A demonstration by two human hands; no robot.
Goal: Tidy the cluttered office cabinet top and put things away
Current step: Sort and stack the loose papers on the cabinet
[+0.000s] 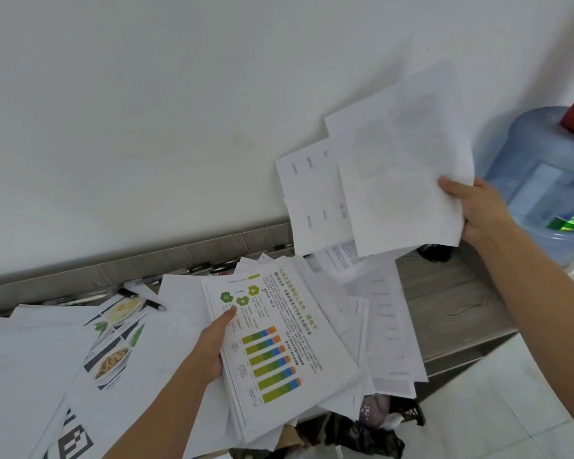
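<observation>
Our left hand (214, 342) gripped the paper stack (279, 352) by its side edge, well left of the water jug (540, 187). Our right hand (478, 210) pinched the sheets (401, 180), which we judged light and floppy, just beside it.

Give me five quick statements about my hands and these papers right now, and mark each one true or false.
1. The left hand grips a stack of papers topped by a page with coloured bar charts. True.
2. The right hand is empty. False: it holds white sheets raised in front of the wall.
3. A blue water bottle sits at the far right. True.
4. The pens lie on the floor. False: they lie on the cabinet top, along the wall.
5. The sheet with food photos lies right of the stack of papers. False: it lies to its left.
</observation>
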